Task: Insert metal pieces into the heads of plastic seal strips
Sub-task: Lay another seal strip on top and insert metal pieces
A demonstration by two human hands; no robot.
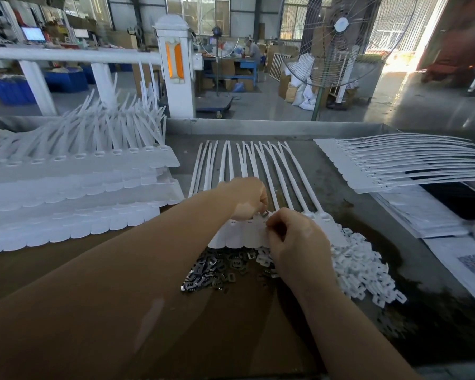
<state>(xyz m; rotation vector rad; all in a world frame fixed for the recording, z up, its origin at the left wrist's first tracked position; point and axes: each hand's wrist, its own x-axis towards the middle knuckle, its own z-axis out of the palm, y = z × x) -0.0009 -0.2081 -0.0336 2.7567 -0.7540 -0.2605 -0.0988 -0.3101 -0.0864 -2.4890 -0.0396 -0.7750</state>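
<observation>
Seal strips in work: a joined row of white plastic seal strips [240, 234] lies flat at the centre of the frame, flat tag ends toward the camera, thin tails fanning toward the upper centre.
Left hand: the left hand [248, 197] reaches in from the lower left and sits over the heads of the row; its fingertips are curled and pinch a small dark metal piece [263, 214] right at a strip head.
Right hand: the right hand [296, 242] comes from the lower right, fingers curled together and pinching the row's heads just right of the metal piece.
Metal supply: a loose heap of small grey metal clips [217, 268] lies just below the row, at lower centre.
Plastic supply: a heap of small white plastic pieces [359, 267] spreads right of the right hand, touching the row's right end.
Left stack: layered rows of white seal strips [74, 193] fill the left of the frame, tails rising.
Right stack: another flat row of white seal strips [390, 165] lies at the upper right, tails pointing right.
Surface: a grey metal worktable [340, 193] carries everything.
Background: a large standing wire-guard fan [340, 37] stands at the upper right.
</observation>
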